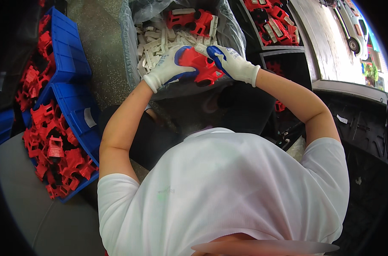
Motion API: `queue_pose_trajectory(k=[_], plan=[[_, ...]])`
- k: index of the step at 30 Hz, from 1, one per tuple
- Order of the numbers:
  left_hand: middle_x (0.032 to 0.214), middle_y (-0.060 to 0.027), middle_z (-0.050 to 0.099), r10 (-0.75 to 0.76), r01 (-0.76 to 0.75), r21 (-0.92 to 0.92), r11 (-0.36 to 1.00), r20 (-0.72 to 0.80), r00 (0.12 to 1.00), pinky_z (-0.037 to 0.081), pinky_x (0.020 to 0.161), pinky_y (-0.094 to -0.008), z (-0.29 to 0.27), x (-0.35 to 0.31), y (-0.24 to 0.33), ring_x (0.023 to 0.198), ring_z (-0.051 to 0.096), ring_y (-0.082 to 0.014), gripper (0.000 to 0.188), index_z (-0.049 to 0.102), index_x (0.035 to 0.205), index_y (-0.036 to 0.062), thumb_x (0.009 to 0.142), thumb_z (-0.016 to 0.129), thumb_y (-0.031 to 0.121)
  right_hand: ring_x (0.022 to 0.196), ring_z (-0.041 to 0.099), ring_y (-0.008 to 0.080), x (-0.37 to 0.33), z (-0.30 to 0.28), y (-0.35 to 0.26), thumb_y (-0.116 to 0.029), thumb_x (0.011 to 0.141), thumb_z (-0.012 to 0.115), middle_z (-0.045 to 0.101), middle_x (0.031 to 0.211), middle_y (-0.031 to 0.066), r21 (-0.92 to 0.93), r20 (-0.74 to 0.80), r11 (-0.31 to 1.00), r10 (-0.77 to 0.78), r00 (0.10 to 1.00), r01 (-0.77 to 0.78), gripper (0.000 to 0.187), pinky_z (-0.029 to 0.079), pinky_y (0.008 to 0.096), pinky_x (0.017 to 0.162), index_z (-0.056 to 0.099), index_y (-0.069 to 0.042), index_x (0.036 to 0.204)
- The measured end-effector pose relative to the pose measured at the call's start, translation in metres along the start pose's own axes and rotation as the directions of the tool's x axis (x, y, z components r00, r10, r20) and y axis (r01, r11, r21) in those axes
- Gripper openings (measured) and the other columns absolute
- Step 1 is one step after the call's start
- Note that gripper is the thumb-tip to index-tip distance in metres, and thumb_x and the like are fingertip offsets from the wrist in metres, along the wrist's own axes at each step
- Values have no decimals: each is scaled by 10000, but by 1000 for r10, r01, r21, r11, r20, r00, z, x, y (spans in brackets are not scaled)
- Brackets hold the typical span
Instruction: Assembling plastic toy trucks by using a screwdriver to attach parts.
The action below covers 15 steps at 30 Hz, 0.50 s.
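A red plastic toy truck (194, 61) with dark wheels is held between both hands, over the near part of a lined bin. My left hand (169, 67), in a white glove with a blue palm, is closed around its left side. My right hand (234, 64), gloved alike, grips its right side, with the fingertips beside a white plastic piece (200, 48) at the truck's far end. Whether that piece is fastened to the truck I cannot tell. Beyond the hands, many loose white plastic pieces (152, 46) and a few red toy trucks (182, 18) lie in the bin.
The bin has a clear plastic liner (130, 51). At the left, blue bins (76, 104) hold heaped red toy bodies (70, 158). A black crate (283, 49) at the upper right holds red trucks with white pieces. A vehicle (354, 30) stands outside, far right.
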<state>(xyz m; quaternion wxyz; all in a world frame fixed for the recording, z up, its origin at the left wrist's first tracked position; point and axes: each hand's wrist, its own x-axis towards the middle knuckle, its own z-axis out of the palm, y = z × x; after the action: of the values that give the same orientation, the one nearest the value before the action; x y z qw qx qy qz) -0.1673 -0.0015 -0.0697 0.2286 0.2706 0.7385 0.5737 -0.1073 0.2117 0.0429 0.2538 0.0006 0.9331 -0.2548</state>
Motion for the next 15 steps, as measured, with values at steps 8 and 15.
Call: queue_pose_trajectory(k=[8,15], plan=[[1125,-83,621,-67,79,-199,977,67,996,458,922,-285,0,1,-1,1027,585,-149,647,523,1245,-13,684,800,150,902,605,433,17,29,47,-308,979,412,648,963,241,-315,-221,912,-339,914,262,461,452,498,814,394,9,1312],[1114,-81,635,-73,77,-112,991,46,996,466,904,-286,0,3,2,1007,594,-144,571,554,1214,-17,709,776,130,897,609,421,14,30,30,-315,976,422,641,942,257,-297,-207,938,-245,947,178,451,462,490,793,396,13,1284]])
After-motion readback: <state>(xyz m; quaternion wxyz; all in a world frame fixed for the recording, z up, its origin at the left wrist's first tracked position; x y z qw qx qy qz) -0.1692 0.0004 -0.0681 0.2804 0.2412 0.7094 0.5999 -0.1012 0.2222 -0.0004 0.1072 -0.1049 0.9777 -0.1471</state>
